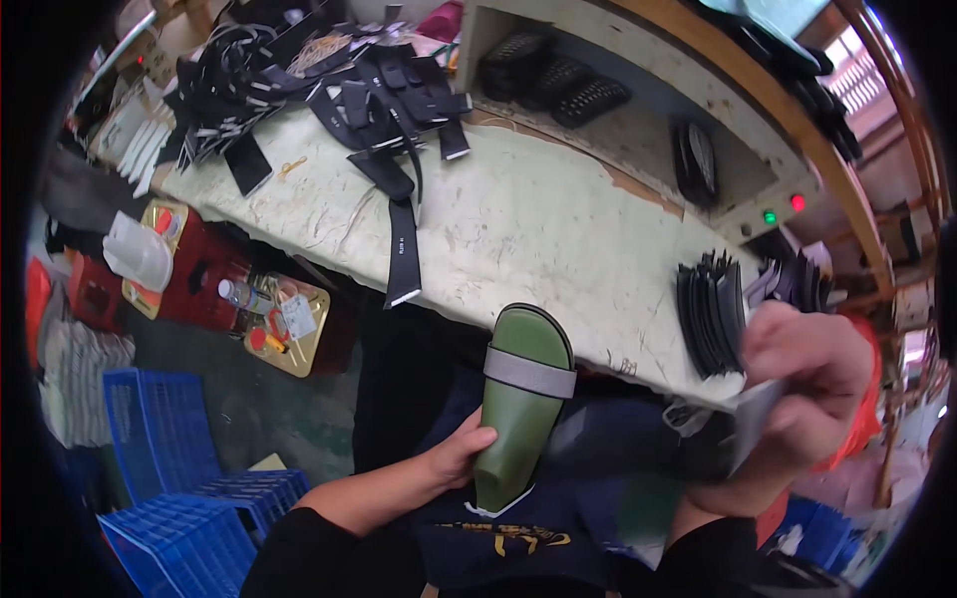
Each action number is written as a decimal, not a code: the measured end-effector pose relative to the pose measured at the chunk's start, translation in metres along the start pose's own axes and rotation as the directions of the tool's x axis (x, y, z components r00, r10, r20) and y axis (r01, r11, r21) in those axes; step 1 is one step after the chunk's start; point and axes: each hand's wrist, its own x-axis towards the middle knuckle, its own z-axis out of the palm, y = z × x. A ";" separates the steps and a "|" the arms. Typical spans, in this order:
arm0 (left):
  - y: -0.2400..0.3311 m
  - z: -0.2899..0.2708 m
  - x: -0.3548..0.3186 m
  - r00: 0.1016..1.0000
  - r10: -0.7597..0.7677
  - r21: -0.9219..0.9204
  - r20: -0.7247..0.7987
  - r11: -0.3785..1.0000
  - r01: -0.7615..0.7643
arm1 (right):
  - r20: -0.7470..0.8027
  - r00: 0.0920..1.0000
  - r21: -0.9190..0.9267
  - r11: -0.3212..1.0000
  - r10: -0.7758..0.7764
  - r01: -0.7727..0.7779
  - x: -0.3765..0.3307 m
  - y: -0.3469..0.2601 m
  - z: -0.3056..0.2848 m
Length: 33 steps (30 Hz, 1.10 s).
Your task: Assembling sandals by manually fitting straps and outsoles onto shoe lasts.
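Observation:
My left hand (464, 448) is closed round a green shoe last (523, 419) in front of my lap, thumb on its upper face. A grey strap (529, 371) with dark edges lies across the last, below its rounded dark-rimmed end. To the right, my right hand (812, 384) is raised and blurred, its fingers pinched on a flat strip (756, 424), grey at the held end. The strip's far part smears into the dark clothing. Just beyond that hand, a stack of curved black straps (710, 314) stands at the worktable's edge.
The pale worktable (518, 229) bears a heap of black straps (389, 110). Behind stands a box-like machine (638, 149) with dark shoe parts inside and lit red and green lamps. Blue crates (164, 439) and a yellow tray (299, 349) with a bottle nearby are at left.

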 end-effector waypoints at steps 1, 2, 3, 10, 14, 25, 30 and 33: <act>0.006 0.012 -0.004 0.999 -0.034 0.076 -0.026 0.997 0.036 | 0.131 0.991 0.027 0.999 0.025 -0.029 0.001 0.002 0.006; 0.010 0.025 -0.011 0.996 -0.069 0.147 -0.051 0.986 0.075 | 0.206 0.978 -0.003 0.999 0.047 -0.047 0.004 0.004 0.014; 0.013 0.038 -0.017 0.993 -0.099 0.185 -0.070 0.976 0.111 | 0.282 0.958 0.013 0.998 0.058 -0.064 0.001 0.014 0.037; 0.020 0.075 -0.023 0.960 -0.169 0.281 -0.223 0.932 0.229 | 0.583 0.789 -0.320 0.948 0.194 0.004 0.002 0.064 0.158; 0.002 0.075 -0.018 0.918 -0.026 0.204 -0.395 0.972 0.116 | 0.100 0.989 -0.458 0.878 -0.110 0.144 -0.009 0.061 0.156; -0.010 -0.001 -0.013 0.914 0.243 0.113 -0.325 0.969 -0.218 | 0.039 0.733 0.276 0.697 0.679 -0.661 -0.172 0.065 0.130; -0.011 0.004 -0.004 0.919 0.171 0.039 -0.356 0.985 -0.168 | 0.080 0.709 0.423 0.620 0.701 -0.661 -0.189 0.064 0.153; -0.013 0.008 0.000 0.950 0.126 -0.017 -0.285 0.990 -0.137 | 0.070 0.772 0.449 0.671 0.632 -0.590 -0.188 0.067 0.155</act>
